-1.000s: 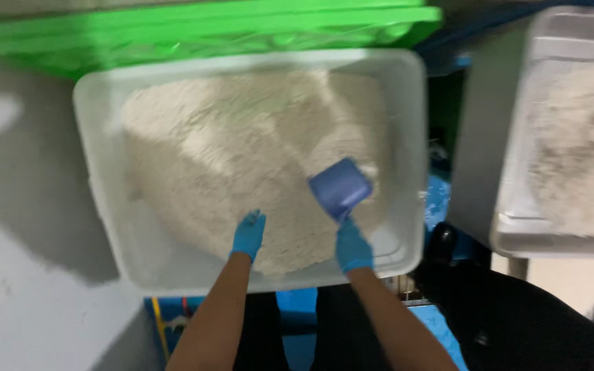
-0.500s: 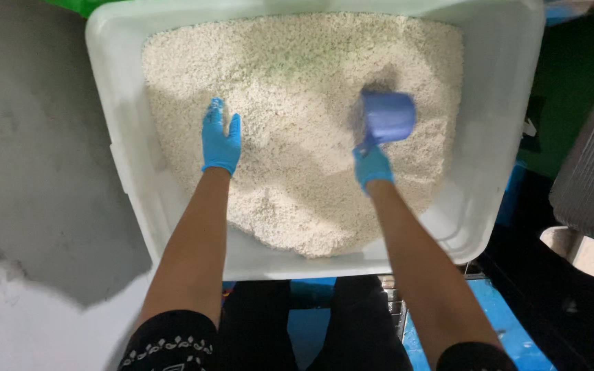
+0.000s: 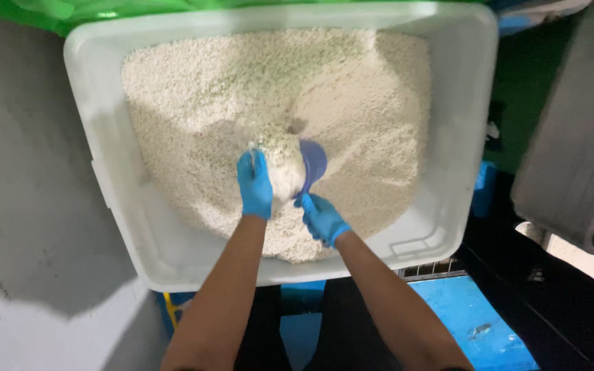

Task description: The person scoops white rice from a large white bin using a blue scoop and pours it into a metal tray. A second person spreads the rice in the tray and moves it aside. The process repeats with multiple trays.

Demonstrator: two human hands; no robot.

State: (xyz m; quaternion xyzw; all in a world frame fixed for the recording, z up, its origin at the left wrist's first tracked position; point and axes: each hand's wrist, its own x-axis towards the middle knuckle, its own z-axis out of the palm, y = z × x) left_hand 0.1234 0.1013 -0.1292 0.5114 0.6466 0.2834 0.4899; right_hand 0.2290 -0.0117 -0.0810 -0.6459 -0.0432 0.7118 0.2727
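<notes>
While the right hand [image 3: 323, 218] grips a blue scoop [image 3: 313, 165] (heaped), the left hand [image 3: 255, 184], flat, presses grain [image 3: 194, 82] at its 9 o'clock inside the white tub [image 3: 97, 158].

A large tub [image 3: 97, 172] fills the centre and upper part of the frame, holding a heap of granules [image 3: 194, 89] banked toward its upper side. At frame centre, inside the tub, a scoop [image 3: 312, 165] sits on the heap. The left hand [image 3: 254, 184] lies just left of the scoop, touching its load. The right hand [image 3: 322, 218] is below the scoop, at its handle. A second container [image 3: 572, 158] stands at the right edge, apart from the tub.
</notes>
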